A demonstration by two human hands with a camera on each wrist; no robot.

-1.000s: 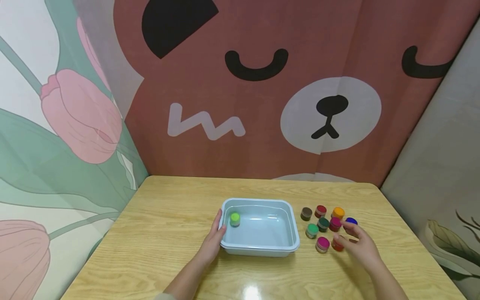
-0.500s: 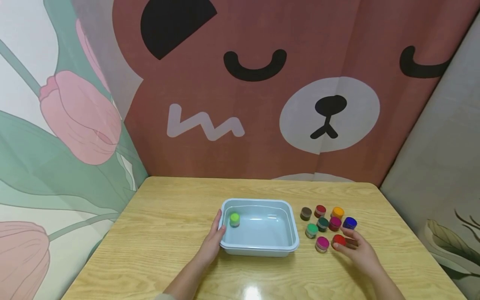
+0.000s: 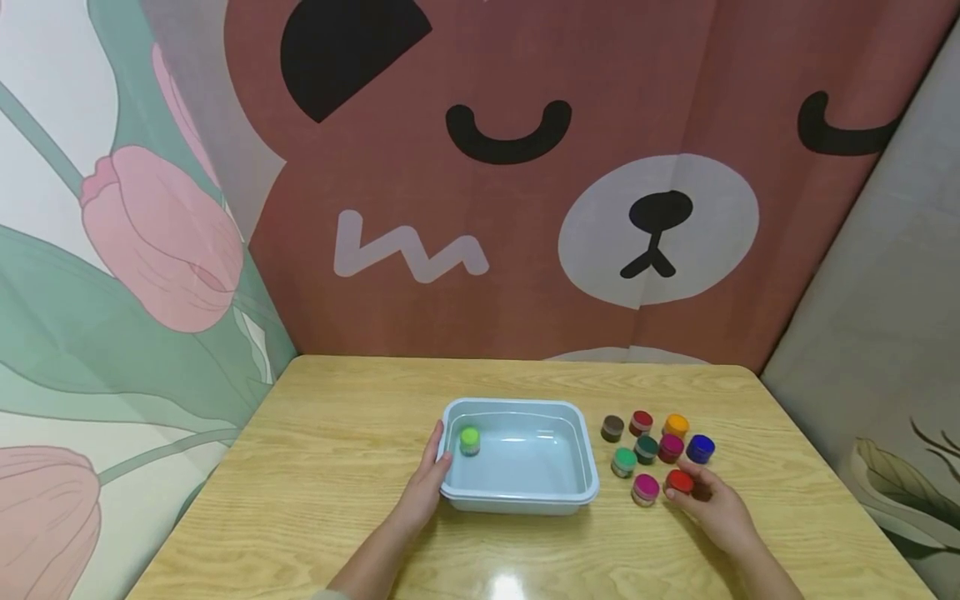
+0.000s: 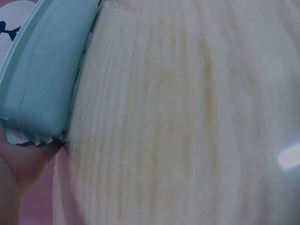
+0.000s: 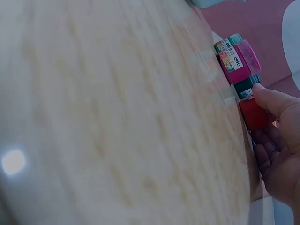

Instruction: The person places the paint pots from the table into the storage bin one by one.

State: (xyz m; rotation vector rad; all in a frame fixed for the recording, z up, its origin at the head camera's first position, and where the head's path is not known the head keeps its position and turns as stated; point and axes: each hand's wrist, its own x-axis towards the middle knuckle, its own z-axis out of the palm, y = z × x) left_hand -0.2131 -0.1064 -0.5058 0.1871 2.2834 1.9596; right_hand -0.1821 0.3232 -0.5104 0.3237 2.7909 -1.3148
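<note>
My left hand (image 3: 422,487) holds the left end of a pale blue plastic tray (image 3: 517,505), with the thumb at the rim and the fingers along the outside wall. Inside the tray, near its left end, stands a small jar with a light green lid (image 3: 470,440). My right hand (image 3: 722,510) grips a red paint jar (image 3: 679,481) between thumb and fingers; the right wrist view shows the same red jar (image 5: 253,115) between them, low at the table. Left of it stands a magenta jar (image 3: 645,489). A blue jar (image 3: 701,448) is just beyond the fingertips.
Further small jars stand close behind the held one: crimson (image 3: 671,448), dark green (image 3: 647,450), green (image 3: 623,462), orange (image 3: 677,426), dark red (image 3: 641,422) and brown (image 3: 612,428). The wooden table (image 3: 337,433) ends at a bear-print curtain (image 3: 405,321).
My right hand has come lower and closed its fingers round the red jar, uncovering the blue one. The left hand and the tray stay in place.
</note>
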